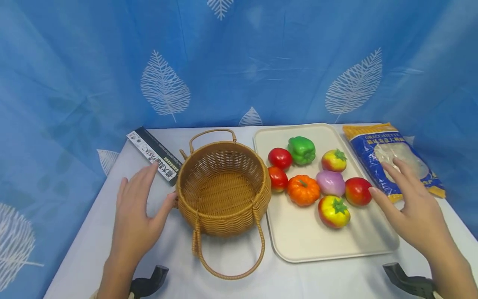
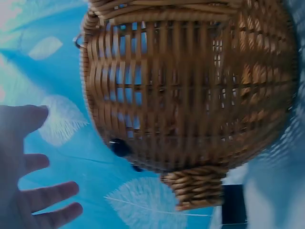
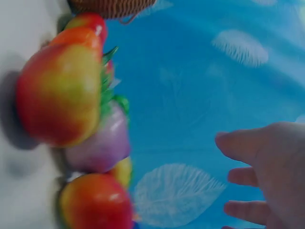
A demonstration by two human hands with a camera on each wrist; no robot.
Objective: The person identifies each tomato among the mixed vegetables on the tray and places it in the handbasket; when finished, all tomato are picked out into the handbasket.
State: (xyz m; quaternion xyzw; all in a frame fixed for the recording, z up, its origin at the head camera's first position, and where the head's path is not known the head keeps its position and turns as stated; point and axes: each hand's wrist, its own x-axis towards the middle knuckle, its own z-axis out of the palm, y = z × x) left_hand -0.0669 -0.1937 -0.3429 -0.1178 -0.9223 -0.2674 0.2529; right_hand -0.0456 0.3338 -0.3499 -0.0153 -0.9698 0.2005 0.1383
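Note:
My left hand (image 1: 136, 220), fingers spread and holding nothing, is just left of a brown wicker basket (image 1: 224, 222). In the left wrist view, a gap separates its fingers from the basket wall (image 2: 167, 95). The basket stands upright, its inside bare, with one handle folded toward the front and the other toward the back. Over the right edge of a cream tray (image 1: 310, 245), my right hand (image 1: 418, 211) hovers with loose fingers and nothing in them. Nearest to it are a red mango (image 1: 358, 192) in the tray and a blue bag of orecchiette (image 1: 388, 155).
Also in the tray are a green bell pepper (image 1: 301, 150), an orange pumpkin (image 1: 303, 190), a purple onion-like piece (image 1: 330, 183), two red tomatoes (image 1: 280, 158) and two yellow-red fruits (image 1: 334, 211) with green leaves. A black-and-white pasta box (image 1: 154, 155) lies behind my left hand. Blue curtain (image 1: 257, 62) backs the table.

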